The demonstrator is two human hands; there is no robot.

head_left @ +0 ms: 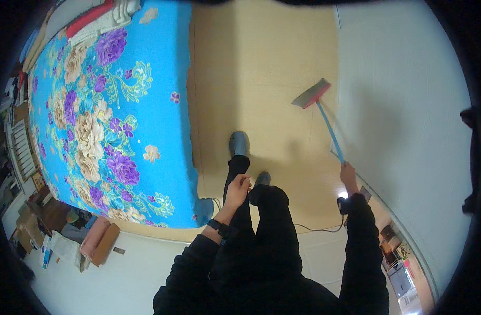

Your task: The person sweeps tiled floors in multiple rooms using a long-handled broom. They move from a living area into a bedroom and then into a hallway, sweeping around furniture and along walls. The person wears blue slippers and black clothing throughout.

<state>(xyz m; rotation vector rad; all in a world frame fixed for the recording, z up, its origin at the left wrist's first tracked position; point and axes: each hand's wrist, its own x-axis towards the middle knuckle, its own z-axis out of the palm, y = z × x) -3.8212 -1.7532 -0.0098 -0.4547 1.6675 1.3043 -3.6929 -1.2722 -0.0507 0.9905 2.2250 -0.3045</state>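
My right hand point(348, 176) is wrapped round the blue handle of a broom point(329, 127). The handle runs forward and slightly left from my fist to a wide head with greyish bristles and a pink-red base, close to the right-hand wall. Whether the bristles touch the floor is hard to tell. In front of my body, over my left leg, my left hand point(238, 189) has its fingers loosely curled, with nothing seen in them. A dark watch-like band is on the left wrist, and a small black device with a cable is at the right wrist.
On the left is a bed point(161, 105) with a blue floral cover and folded bedding at its far end. A pale wall point(408, 105) borders the tan floor point(272, 58) on the right. Boxes point(105, 244) lie beyond the bed's near end. My grey shoes point(239, 143) stand between bed and wall.
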